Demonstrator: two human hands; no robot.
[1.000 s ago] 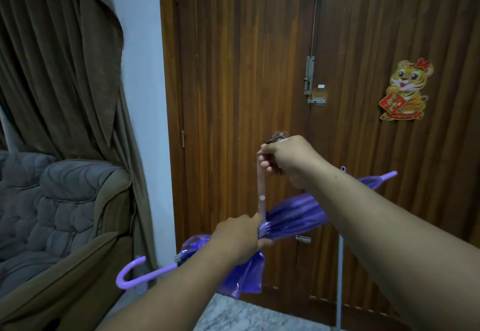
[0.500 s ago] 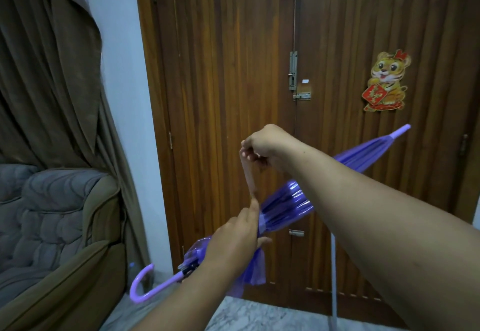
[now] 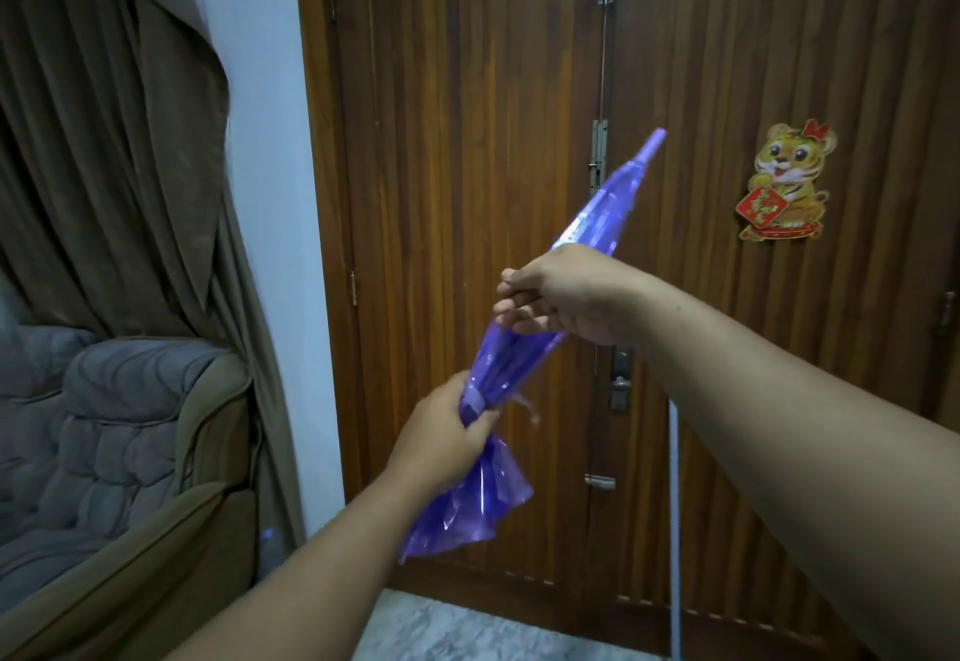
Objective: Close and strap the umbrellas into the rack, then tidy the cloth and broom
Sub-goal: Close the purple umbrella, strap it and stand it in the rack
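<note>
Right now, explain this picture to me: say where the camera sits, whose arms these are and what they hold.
There is no machine here. A camera worn on a person's head looks forward and down, so the two bare arms reaching in from below are the wearer's own.

Both hands hold a folded purple umbrella, its tip pointing up and to the right. The left hand grips the bunched canopy low down, where a strap band shows around it. The right hand curls over the canopy higher up. The handle is out of sight.

Behind stands a wooden door with a tiger sticker. A brown curtain and a grey armchair are on the left. A thin pale pole stands by the door.
</note>
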